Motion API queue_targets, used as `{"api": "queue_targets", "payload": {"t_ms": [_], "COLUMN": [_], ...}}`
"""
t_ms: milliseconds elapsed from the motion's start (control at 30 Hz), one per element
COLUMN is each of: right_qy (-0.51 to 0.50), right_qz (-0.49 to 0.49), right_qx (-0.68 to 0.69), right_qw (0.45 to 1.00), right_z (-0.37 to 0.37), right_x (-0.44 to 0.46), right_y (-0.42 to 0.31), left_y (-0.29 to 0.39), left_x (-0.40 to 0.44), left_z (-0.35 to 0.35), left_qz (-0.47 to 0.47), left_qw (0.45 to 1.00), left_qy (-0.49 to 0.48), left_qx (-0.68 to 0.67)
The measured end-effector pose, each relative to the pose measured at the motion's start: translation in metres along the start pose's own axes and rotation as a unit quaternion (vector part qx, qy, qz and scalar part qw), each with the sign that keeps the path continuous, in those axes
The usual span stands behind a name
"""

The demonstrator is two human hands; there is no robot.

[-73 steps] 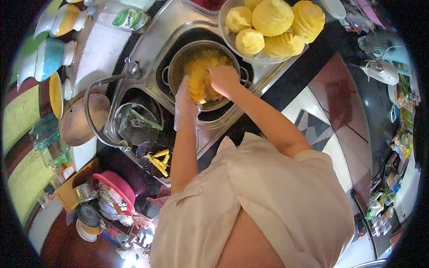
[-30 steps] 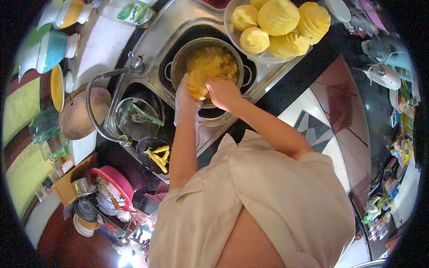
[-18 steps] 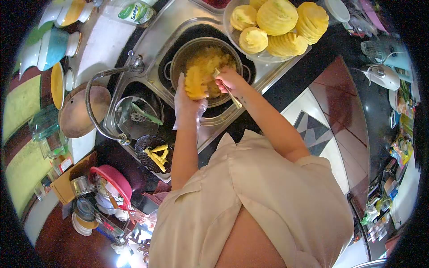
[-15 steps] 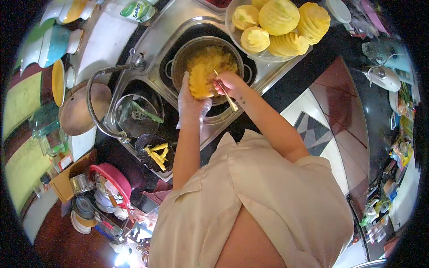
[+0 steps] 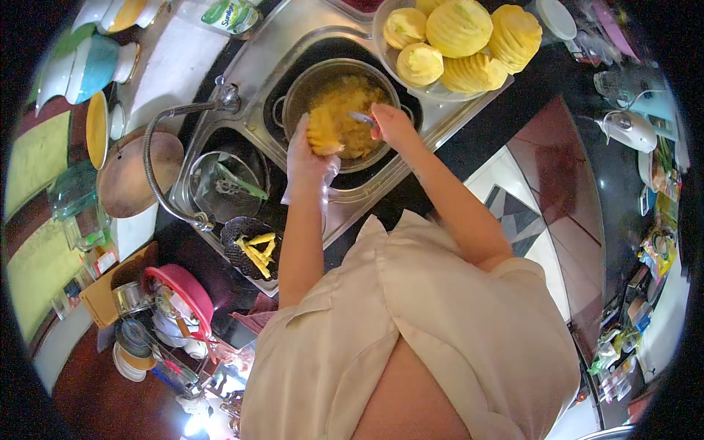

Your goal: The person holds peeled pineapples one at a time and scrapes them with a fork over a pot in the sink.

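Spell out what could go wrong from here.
The tool in the right hand could slip and catch the left hand, which grips the pineapple close by in a thin, see-through glove. The pineapple might also slide from that hand into the pot below.

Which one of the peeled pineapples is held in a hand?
The peeled pineapple in the gloved left hand, at the pot; the other pineapples lie in the bowl.

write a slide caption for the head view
Gloved left hand holding peeled pineapple over a pot, right hand gripping a metal utensil
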State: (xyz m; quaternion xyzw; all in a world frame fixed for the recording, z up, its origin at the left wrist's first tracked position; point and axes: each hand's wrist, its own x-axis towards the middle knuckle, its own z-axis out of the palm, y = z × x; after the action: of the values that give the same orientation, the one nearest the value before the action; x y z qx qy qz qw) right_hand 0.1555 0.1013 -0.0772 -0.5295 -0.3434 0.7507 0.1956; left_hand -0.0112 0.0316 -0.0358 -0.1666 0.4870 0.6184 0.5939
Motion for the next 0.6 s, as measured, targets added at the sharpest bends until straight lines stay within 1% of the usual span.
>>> {"api": "queue_targets", "payload": {"t_ms": [33,67,100,167,200,267,300,367,400,467,500,567,600], "right_qy": [-0.007,-0.016,-0.018,-0.054,-0.055,-0.108,-0.110,-0.153,-0.154,-0.080,-0.082,-0.044,-0.047], "right_qz": [-0.064,-0.128,-0.129,-0.167,-0.167,-0.196,-0.194,-0.220,-0.219,-0.347,-0.347,-0.365,-0.365], "right_qx": [-0.088,-0.174,-0.175,-0.264,-0.265,-0.315,-0.316,-0.474,-0.474,-0.568,-0.568,-0.588,-0.588], "right_qw": [0.994,0.976,0.976,0.948,0.948,0.922,0.922,0.839,0.839,0.742,0.742,0.721,0.720], "right_z": [-0.002,-0.002,-0.002,-0.003,-0.002,0.003,0.005,0.011,0.015,0.022,0.027,0.037,0.040], "right_x": [-0.007,-0.012,-0.012,-0.012,-0.016,-0.034,-0.040,-0.046,-0.044,-0.035,-0.032,-0.021,-0.017], "right_y": [-0.003,-0.007,-0.006,-0.003,-0.006,-0.023,-0.032,-0.048,-0.044,-0.036,-0.039,-0.048,-0.048], "left_y": [-0.001,-0.002,-0.002,-0.004,-0.003,-0.002,-0.001,0.000,0.002,0.005,0.006,0.009,0.009], "left_x": [-0.002,-0.005,-0.011,-0.022,-0.022,-0.019,-0.017,-0.008,-0.012,-0.021,-0.022,-0.024,-0.024], "left_z": [0.002,0.003,0.006,0.013,0.012,0.007,0.001,-0.008,-0.007,-0.005,-0.006,-0.008,-0.011], "left_qz": [-0.002,-0.005,-0.003,-0.001,-0.001,-0.014,-0.015,0.013,0.013,0.037,0.037,-0.006,-0.005], "left_qw": [1.000,1.000,1.000,1.000,1.000,1.000,1.000,0.998,0.998,0.991,0.991,0.997,0.997], "left_qy": [-0.004,-0.010,-0.010,0.030,0.029,0.017,0.019,0.017,0.018,0.005,0.007,0.044,0.045], "left_qx": [-0.001,-0.004,-0.005,0.005,0.004,0.007,0.005,0.051,0.050,0.127,0.126,0.066,0.064]}}
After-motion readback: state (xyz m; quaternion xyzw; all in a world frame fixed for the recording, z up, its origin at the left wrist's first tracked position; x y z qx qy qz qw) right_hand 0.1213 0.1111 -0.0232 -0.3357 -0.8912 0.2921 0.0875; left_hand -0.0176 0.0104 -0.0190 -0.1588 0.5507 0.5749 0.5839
